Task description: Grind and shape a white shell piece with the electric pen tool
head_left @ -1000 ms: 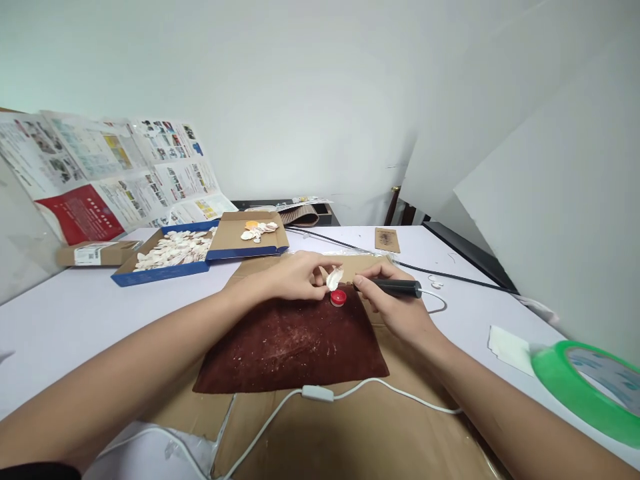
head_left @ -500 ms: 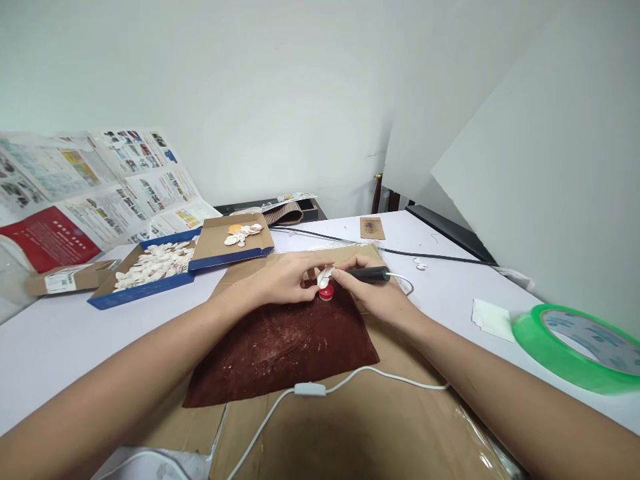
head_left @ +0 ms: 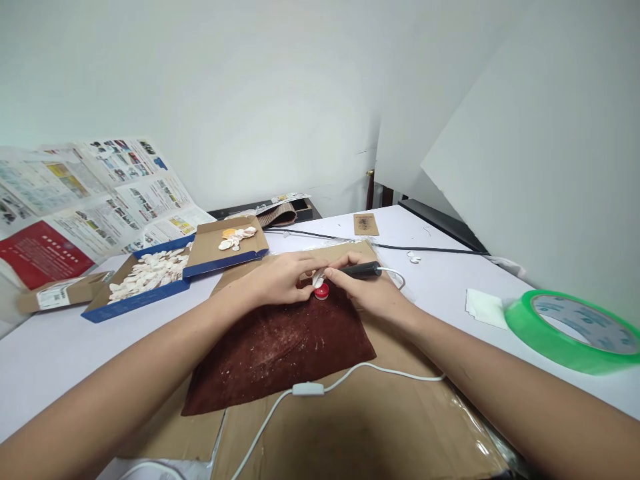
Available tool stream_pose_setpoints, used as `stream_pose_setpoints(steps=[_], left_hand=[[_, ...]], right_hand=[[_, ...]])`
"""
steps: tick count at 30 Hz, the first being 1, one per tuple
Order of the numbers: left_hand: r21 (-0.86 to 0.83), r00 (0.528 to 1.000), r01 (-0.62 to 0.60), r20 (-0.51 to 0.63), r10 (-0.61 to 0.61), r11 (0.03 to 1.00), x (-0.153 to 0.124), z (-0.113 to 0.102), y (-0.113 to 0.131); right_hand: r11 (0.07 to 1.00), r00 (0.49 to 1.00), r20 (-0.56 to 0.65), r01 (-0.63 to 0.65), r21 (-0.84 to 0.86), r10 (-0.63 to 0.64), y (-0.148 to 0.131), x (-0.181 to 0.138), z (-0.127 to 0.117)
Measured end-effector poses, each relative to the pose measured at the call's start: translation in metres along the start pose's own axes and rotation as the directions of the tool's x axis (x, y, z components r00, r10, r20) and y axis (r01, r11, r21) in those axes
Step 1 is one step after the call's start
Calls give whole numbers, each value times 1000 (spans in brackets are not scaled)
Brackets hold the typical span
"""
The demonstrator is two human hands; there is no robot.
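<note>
My left hand (head_left: pixel 280 279) pinches a small white shell-like piece (head_left: pixel 318 278) between thumb and fingers. My right hand (head_left: pixel 375 295) is closed around a black pen-shaped tool (head_left: pixel 364 270) with a white cord at its back end. The tool's tip is hidden by my fingers, close to the white piece. Right below the piece sits a small round container with a red top (head_left: pixel 323 291). It rests on a dark red-brown cloth (head_left: pixel 280 347) dusted with white specks, and both hands are over the cloth's far edge.
Beneath the cloth lies cardboard (head_left: pixel 350 427), crossed by a white cord with an inline switch (head_left: pixel 308 389). A blue-edged box (head_left: pixel 135 303) of white pieces and its lid (head_left: pixel 205 247) stand left. Green tape (head_left: pixel 530 333) and folded white paper (head_left: pixel 485 308) lie right.
The view has shifted slightly. Both hands stay together above the cloth, and the white piece is tilted a little differently, with less of it showing between my fingers.
</note>
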State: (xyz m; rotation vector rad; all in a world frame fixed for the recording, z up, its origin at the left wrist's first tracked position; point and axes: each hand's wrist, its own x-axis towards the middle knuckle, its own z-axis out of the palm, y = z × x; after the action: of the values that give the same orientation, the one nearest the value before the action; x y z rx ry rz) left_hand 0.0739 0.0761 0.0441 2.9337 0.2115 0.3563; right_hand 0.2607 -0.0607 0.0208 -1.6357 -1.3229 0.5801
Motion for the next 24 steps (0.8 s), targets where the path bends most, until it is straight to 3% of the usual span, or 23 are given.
stream_pose_setpoints(steps=[5, 12, 16, 24], left_hand=[[48, 1000, -26, 8, 26, 999, 1, 0, 0], [73, 997, -14, 70, 9, 997, 5, -4, 2], [102, 997, -61, 50, 56, 993, 6, -5, 3], [145, 993, -105, 59, 98, 984, 4, -3, 1]], right_hand=[[999, 999, -17, 48, 0, -48, -4, 0, 0], [1000, 1000, -7, -19, -3, 19, -4, -1, -1], [999, 999, -16, 41, 25, -41, 0, 0, 0], [999, 1000, -14, 18, 36, -17, -1, 0, 0]])
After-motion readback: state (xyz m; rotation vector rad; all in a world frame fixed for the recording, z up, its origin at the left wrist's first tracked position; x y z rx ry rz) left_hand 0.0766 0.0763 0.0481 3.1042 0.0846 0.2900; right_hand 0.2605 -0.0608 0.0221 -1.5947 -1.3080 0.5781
